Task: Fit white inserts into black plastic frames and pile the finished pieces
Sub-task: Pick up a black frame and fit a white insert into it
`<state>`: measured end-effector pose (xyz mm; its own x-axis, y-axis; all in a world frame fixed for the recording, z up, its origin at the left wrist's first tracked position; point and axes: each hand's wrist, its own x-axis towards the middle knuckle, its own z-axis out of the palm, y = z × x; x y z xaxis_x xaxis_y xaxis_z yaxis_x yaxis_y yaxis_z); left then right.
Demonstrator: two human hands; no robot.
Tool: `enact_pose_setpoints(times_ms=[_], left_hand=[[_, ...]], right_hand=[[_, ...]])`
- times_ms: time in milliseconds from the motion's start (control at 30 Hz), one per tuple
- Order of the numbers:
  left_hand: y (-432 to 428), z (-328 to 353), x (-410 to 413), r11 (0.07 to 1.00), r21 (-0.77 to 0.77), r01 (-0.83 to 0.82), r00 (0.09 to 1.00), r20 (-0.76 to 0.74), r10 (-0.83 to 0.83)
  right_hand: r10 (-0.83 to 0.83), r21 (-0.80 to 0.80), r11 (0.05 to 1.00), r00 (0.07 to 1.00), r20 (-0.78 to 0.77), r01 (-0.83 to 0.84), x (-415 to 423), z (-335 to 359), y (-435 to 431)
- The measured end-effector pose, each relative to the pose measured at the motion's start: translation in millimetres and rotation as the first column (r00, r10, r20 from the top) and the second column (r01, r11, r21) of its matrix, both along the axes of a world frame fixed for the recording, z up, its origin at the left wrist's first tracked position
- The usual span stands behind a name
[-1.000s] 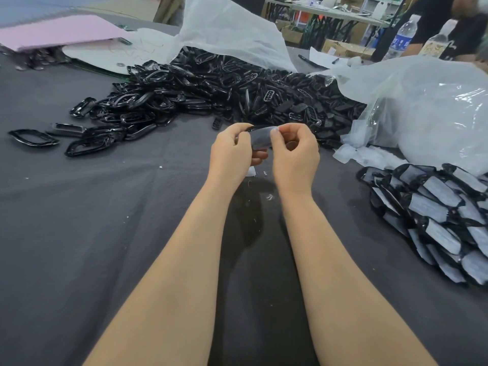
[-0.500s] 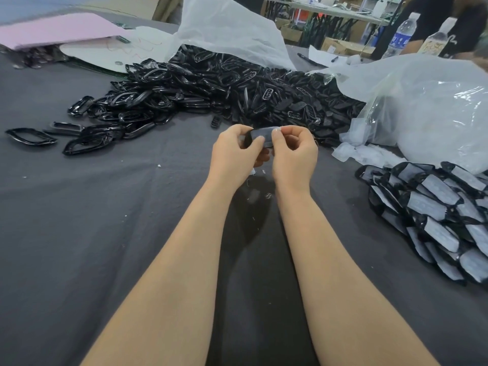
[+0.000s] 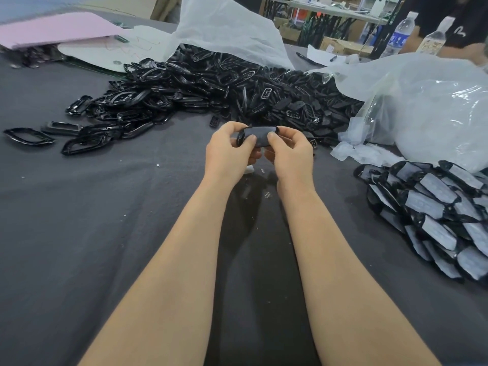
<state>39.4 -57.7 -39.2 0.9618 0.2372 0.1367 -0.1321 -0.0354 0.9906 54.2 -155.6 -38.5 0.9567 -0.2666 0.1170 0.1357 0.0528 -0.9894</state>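
Head view: the finished pile [image 3: 435,207] on the table [image 3: 79,233] at my right holds many fitted pieces. A far larger heap of empty frames [image 3: 211,93] lies ahead, so I judge most of the job remains. The current black frame [image 3: 257,136], pale insert facing me, is held above the table. My left hand [image 3: 229,151] and right hand [image 3: 290,154] each pinch one end, thumbs on its face. Each grip is closed on it. I cannot tell whether the insert is fully seated.

Lower edge of black oval plastic frame [image 3: 240,138] hidden behind thumbs of left hand [image 3: 227,154] & right hand [image 3: 290,155]; can't tell if its greyish insert [image 3: 260,133] is fully seated. Heap of finished black-framed pieces [image 3: 433,210], near right, cut by right edge. Far heap of loose black frames [image 3: 224,85] partly under white plastic sheet [image 3: 229,30]. Pink flat sheet [image 3: 52,29], far left: blurred.
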Motion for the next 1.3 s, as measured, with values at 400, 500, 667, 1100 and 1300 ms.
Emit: enact_pose_setpoints(times_ms=[400,500,667,1100,1300], left_hand=[[0.1,0.2,0.5,0.999,0.002,0.049,0.999,-0.02,-0.049],[-0.8,0.7,0.9,0.997,0.015,0.073,0.997,-0.02,-0.072],[-1.9,-1.3,0.7,0.998,0.029,0.063,0.998,-0.024,-0.062],[-0.9,0.0,1.4,0.998,0.041,0.037,0.999,-0.02,-0.036],[-0.6,-0.7,3.4,1.0,0.019,-0.022,0.999,-0.047,0.023]], right_hand=[[-0.006,0.076,0.997,1.0,0.004,0.006,0.7,2.1,-3.3],[-0.009,0.117,0.993,1.0,-0.013,0.011,1.0,2.7,-4.5],[0.027,0.143,0.99,0.998,-0.049,-0.02,0.7,1.5,-6.1],[0.04,0.047,0.998,0.999,0.013,-0.041,0.1,0.4,-5.8],[0.11,-0.149,0.983,0.994,0.018,-0.106,-0.6,-1.3,-3.3]])
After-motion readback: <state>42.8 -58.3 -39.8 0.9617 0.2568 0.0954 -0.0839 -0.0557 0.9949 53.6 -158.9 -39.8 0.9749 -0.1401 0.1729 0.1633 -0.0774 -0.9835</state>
